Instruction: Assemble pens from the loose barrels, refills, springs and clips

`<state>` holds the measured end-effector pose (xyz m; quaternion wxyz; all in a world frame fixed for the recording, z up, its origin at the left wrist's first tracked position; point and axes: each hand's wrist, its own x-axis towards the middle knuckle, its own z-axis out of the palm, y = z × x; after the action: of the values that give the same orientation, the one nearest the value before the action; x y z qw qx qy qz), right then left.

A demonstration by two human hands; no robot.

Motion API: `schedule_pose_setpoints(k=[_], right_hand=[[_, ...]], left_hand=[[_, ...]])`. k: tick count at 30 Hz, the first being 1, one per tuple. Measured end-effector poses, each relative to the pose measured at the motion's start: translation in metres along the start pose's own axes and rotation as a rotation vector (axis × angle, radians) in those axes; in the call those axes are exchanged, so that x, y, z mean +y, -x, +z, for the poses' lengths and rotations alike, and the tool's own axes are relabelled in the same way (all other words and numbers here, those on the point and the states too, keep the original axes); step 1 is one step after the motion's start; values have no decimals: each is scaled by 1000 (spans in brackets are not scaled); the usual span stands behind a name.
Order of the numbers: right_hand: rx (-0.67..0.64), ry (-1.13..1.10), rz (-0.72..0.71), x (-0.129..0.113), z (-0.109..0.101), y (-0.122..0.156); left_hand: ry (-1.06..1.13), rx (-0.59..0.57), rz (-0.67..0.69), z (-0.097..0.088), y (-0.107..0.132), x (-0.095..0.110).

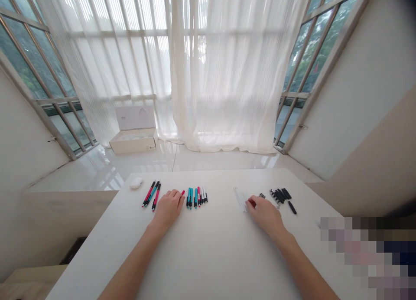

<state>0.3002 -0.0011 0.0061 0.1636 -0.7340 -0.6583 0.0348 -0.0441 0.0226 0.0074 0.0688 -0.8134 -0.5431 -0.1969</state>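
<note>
My left hand [169, 207] lies on the white table [208, 256] with its fingers curled around a pink pen part [182, 192] that pokes out past the fingertips. Just right of it lies a row of teal, pink and white pen barrels [196, 197]. A few assembled pens [151, 194] lie to its left. My right hand [264, 214] rests further right with its fingers pinched on a small red piece [251, 202], beside thin clear refills [240, 200]. Black pen caps and clips [282, 195] lie just beyond it.
A small white rounded object [136, 183] sits near the table's far left corner. On the glossy floor by the curtained window [208, 70] stands an open white box [133, 135]. A blurred patch covers the lower right.
</note>
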Motion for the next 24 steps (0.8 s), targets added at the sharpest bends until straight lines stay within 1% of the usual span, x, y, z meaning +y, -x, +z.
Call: schedule_pose_setpoints(k=[5, 7, 9, 12, 14, 16, 17, 19, 22, 24], right_hand=[[-21, 87, 69, 2, -2, -3], [-36, 125, 91, 1, -2, -4], [-49, 149, 104, 0, -2, -4], [-45, 159, 106, -1, -2, -4], [-31, 153, 115, -1, -2, -4], [-9, 112, 124, 1, -3, -4], [5, 63, 115, 2, -4, -4], [42, -113, 71, 3, -6, -5], [69, -508, 6, -2, -10, -5], [19, -783, -14, -10, -11, -2]], left_hand=[[-35, -83, -157, 0, 0, 0], [-33, -105, -182, 0, 0, 0], [-28, -89, -187, -1, -1, 0], [21, -3, -142, -6, -3, 2], [112, 40, -52, -12, -5, 9], [251, 43, 70, -18, -3, 22], [327, 36, 127, -19, -1, 30], [425, 2, 215, -19, 5, 48], [461, -50, 321, -11, 16, 71], [454, -80, 377, -5, 21, 79]])
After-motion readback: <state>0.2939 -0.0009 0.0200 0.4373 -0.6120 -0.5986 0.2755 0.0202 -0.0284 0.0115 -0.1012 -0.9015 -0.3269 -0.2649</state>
